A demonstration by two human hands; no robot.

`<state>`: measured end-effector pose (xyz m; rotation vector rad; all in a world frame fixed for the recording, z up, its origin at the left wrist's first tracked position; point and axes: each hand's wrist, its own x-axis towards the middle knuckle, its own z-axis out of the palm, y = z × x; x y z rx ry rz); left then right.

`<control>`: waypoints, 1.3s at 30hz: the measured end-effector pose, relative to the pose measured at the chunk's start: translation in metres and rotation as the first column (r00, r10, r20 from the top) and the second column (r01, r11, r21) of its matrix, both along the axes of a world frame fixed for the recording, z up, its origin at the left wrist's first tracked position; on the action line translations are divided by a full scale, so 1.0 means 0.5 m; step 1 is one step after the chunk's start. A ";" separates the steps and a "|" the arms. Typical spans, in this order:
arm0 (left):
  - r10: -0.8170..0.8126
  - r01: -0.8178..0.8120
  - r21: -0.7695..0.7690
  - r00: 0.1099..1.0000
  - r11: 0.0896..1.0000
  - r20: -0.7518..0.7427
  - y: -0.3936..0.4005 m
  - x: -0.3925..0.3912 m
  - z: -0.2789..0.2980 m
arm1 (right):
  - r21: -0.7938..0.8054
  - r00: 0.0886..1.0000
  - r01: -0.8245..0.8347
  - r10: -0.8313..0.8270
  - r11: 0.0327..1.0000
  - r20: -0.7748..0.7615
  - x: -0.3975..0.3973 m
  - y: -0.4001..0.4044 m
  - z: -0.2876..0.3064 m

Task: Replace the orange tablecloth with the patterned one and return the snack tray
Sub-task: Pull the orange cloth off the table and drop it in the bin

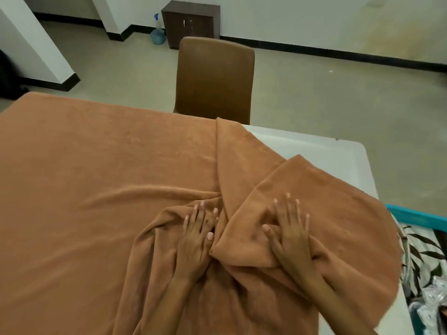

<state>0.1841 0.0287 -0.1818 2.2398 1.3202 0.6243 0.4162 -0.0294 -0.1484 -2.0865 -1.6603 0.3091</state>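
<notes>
The orange tablecloth (96, 165) covers most of the white table (326, 153). Its right part is folded back toward the middle, which bares the table's far right corner. My left hand (197, 235) lies flat with spread fingers on bunched cloth near the front centre. My right hand (289, 228) presses flat on the folded-over flap beside it. At the right edge, a leaf-patterned cloth (420, 252) lies below table level, partly hidden by the table. Something wrapped in clear plastic (433, 298) lies on it, perhaps the snack tray.
A brown chair (215, 78) stands at the table's far side. A dark wooden cabinet (191, 20) and a blue spray bottle (158, 32) are by the back wall. A teal rim (416, 213) borders the patterned cloth on the right. Open floor surrounds the table.
</notes>
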 end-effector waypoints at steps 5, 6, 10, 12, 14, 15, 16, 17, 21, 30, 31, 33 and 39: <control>0.129 -0.103 -0.155 0.977 0.983 0.170 0.013 0.016 0.044 | -0.289 0.988 -0.037 0.078 0.957 0.130 -0.001 0.022 -0.064; 0.149 -0.111 -0.190 0.968 0.976 0.201 0.021 0.029 0.061 | -0.293 0.985 -0.064 0.107 0.954 0.133 -0.013 0.026 -0.067; -0.053 0.054 -0.061 0.999 0.997 0.010 0.019 0.120 0.113 | -0.265 0.973 -0.219 0.229 0.939 0.009 -0.049 0.029 -0.046; -0.085 0.086 -0.006 0.974 0.996 -0.208 -0.002 0.146 0.091 | -0.186 0.981 -0.192 0.194 0.964 -0.012 -0.037 0.017 -0.022; -0.076 0.068 -0.034 0.928 0.997 -0.365 -0.020 0.136 0.045 | -0.067 0.992 -0.064 0.070 0.996 0.102 -0.007 -0.005 -0.008; -0.067 0.057 -0.036 0.914 0.998 -0.401 -0.025 0.124 0.027 | -0.045 0.988 0.021 -0.014 0.999 0.153 0.014 -0.019 -0.003; -0.063 0.054 -0.033 0.912 0.998 -0.405 -0.029 0.112 0.017 | -0.073 0.981 0.105 -0.092 0.992 0.172 0.037 -0.034 -0.002; -0.063 0.055 -0.030 0.919 0.998 -0.388 -0.031 0.104 0.012 | -0.126 0.973 0.172 -0.149 0.977 0.175 0.057 -0.049 -0.008; -0.059 0.057 -0.014 0.931 0.998 -0.360 -0.031 0.106 0.005 | -0.283 0.979 0.173 -0.132 0.943 0.158 0.070 -0.071 -0.035; -0.018 0.025 0.011 0.918 1.000 -0.397 -0.038 0.089 0.026 | 0.093 0.982 0.149 -0.136 0.984 -0.131 -0.009 -0.063 -0.022; -0.012 0.016 0.008 0.918 1.000 -0.396 -0.037 0.084 0.026 | 0.076 0.985 0.133 -0.123 0.988 -0.119 -0.020 -0.068 -0.020; -0.011 0.009 -0.007 0.918 1.000 -0.397 -0.039 0.078 0.028 | -0.002 0.998 0.033 -0.033 0.999 0.057 -0.037 -0.083 -0.032; -0.002 0.012 0.023 0.927 1.000 -0.376 -0.038 0.068 0.014 | 0.061 0.986 -0.076 0.066 0.995 0.153 -0.049 -0.097 -0.050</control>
